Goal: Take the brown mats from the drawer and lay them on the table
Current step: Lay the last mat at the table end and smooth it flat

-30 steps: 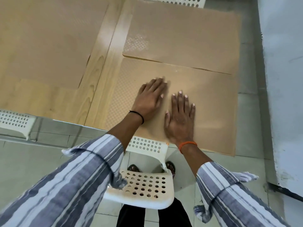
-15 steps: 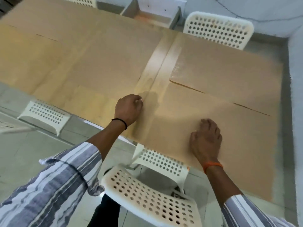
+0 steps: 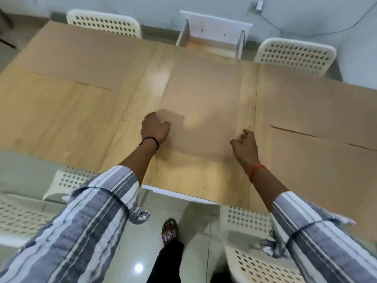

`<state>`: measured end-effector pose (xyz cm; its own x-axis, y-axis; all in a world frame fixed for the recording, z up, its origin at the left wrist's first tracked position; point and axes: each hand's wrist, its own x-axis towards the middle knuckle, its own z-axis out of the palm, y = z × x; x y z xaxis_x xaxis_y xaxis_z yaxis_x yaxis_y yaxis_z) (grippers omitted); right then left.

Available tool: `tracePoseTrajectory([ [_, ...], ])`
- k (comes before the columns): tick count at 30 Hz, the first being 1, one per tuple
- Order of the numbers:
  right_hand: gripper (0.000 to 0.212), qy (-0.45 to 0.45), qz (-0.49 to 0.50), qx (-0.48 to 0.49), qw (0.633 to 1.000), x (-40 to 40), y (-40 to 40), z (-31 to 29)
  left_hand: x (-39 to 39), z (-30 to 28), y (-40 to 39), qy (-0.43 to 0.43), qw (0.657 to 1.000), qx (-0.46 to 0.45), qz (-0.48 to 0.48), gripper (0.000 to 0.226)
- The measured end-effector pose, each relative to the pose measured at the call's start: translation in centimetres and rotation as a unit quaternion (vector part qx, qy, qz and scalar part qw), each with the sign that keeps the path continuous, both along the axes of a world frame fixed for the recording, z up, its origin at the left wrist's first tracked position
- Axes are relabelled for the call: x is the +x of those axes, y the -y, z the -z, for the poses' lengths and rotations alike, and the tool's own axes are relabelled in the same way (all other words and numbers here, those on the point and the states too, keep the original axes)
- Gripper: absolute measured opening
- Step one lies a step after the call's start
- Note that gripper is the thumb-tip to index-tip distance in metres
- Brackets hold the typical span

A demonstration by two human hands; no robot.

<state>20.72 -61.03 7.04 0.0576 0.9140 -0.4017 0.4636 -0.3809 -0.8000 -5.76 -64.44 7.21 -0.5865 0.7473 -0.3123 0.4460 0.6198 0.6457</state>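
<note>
Reaching over the table, left hand and right hand have curled fingers at opposite side edges of 1 brown mat; whether they pinch it I cannot tell. Mat lies flat mid-table, more brown mats beside it, white drawer open at the far edge.

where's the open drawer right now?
Head view: the open white drawer sits top centre, past the table's far edge, between two perforated white chairs. It is beyond the middle brown mat.
</note>
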Motion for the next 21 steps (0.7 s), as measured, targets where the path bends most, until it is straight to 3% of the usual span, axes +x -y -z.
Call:
tracePoseTrajectory([
  [7, 0.071, -0.006, 0.049, -0.115, 0.992, -2.0, -3.0, -0.3, -3.1, -0.8, -2.5, 0.036, 0.998, -0.045, 0.006, 0.061],
  [9, 0.060, 0.006, 0.050, -0.123, 0.991, -1.8, -3.5, -0.2, -4.1, -1.1, -2.6, 0.066, 0.997, -0.040, -0.004, 0.052],
  [11, 0.030, 0.010, 0.027, -0.099, 0.995, -1.8, -3.2, -0.4, -4.7, -1.5, -2.1, 0.093, 0.996, -0.003, -0.012, 0.039],
  [13, 0.019, 0.007, -0.004, -0.058, 0.998, -2.0, -2.5, -1.2, -4.5, -2.3, -1.3, 0.092, 0.995, 0.046, 0.007, 0.024],
  [17, 0.030, 0.023, -0.054, 0.043, 0.997, -3.1, -0.7, -3.8, -4.2, -5.2, 1.3, 0.095, 0.986, 0.136, 0.023, 0.008],
  [21, 0.033, 0.000, -0.088, 0.121, 0.989, -3.9, 0.6, -6.3, -4.7, -8.2, 4.6, 0.093, 0.977, 0.190, 0.005, 0.009],
])
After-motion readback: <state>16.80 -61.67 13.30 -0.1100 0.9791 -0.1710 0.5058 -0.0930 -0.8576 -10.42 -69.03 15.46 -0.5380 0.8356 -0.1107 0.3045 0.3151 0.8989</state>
